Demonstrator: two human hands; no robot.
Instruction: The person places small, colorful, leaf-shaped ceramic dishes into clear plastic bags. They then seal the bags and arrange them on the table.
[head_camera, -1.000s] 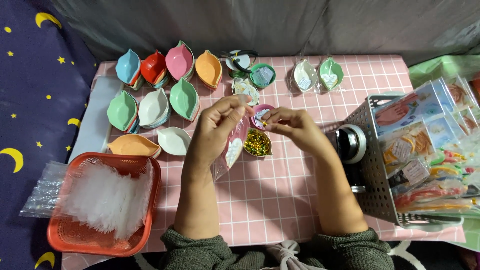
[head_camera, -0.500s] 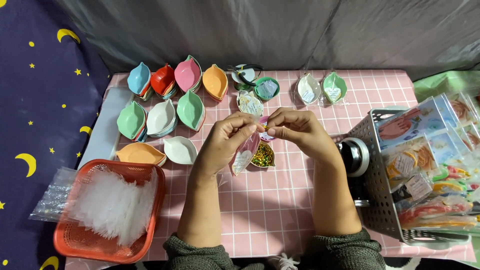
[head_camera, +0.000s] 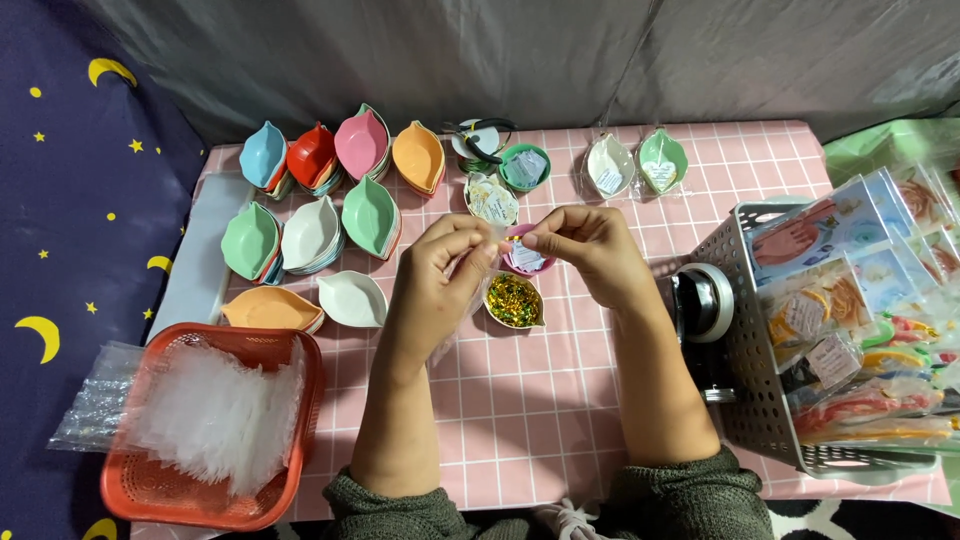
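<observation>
I see my left hand (head_camera: 440, 275) and right hand (head_camera: 585, 250) pinching one clear plastic sleeve (head_camera: 470, 262) between them above a pink dish (head_camera: 520, 258) and a glitter-filled dish (head_camera: 514, 299); nine stacks of leaf-shaped dishes (head_camera: 368, 215) sit left, one red basket (head_camera: 290, 440) nearer me

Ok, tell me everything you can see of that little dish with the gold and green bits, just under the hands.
The small leaf-shaped dish has a pale rim and is heaped with glittery gold and green bits. It sits upright on the pink checked table cover, just below the left hand and right hand. Neither hand clearly touches it. A pink dish sits right behind it.
</observation>
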